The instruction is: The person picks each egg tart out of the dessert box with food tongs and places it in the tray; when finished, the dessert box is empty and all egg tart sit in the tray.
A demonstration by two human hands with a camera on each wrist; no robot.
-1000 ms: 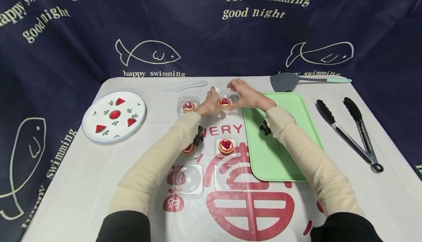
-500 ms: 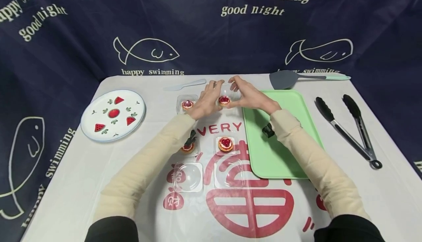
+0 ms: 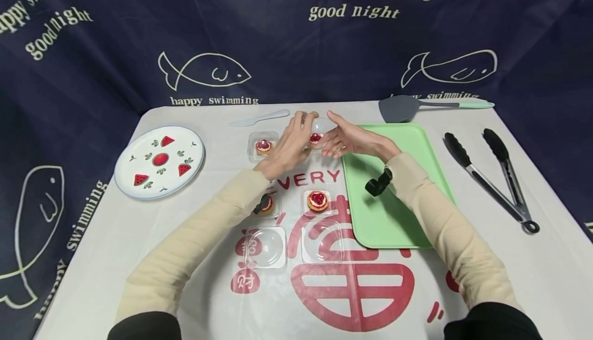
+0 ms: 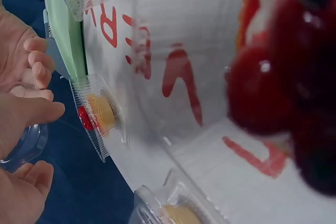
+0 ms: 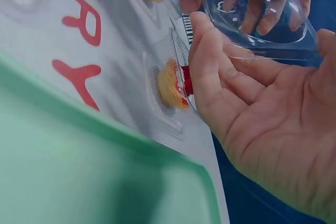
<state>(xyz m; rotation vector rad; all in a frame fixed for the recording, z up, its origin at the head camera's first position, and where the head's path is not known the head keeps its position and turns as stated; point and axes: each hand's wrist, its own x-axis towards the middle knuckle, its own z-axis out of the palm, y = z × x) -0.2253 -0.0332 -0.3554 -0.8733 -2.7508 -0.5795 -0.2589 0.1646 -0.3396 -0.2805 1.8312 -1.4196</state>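
Observation:
My left hand (image 3: pixel 288 147) grips a clear plastic lid (image 5: pixel 278 35) between thumb and fingers, above a small berry tart (image 3: pixel 315 138). That tart sits in a clear plastic tray, seen side-on in the right wrist view. My right hand (image 3: pixel 354 141) lies beside the lid with palm turned up and fingers loosely extended; whether it touches the lid is unclear. Left of my hands is another tart (image 3: pixel 263 147) in a clear box. Nearer me are a tart (image 3: pixel 317 201) and one (image 3: pixel 266 204) partly hidden by the left wrist camera.
Two clear plastic box parts, one left (image 3: pixel 265 247) and one right (image 3: pixel 323 242), lie nearer me. A green tray (image 3: pixel 394 221) is under my right forearm. Around them are a watermelon-patterned plate (image 3: pixel 159 185), a pale knife (image 3: pixel 260 118), a spatula (image 3: pixel 399 109) and tongs (image 3: pixel 498 193).
My left hand has moved up to the lid over the back tart and grips it. The right hand has turned palm up and drawn slightly right, its fingers off their earlier curved hold.

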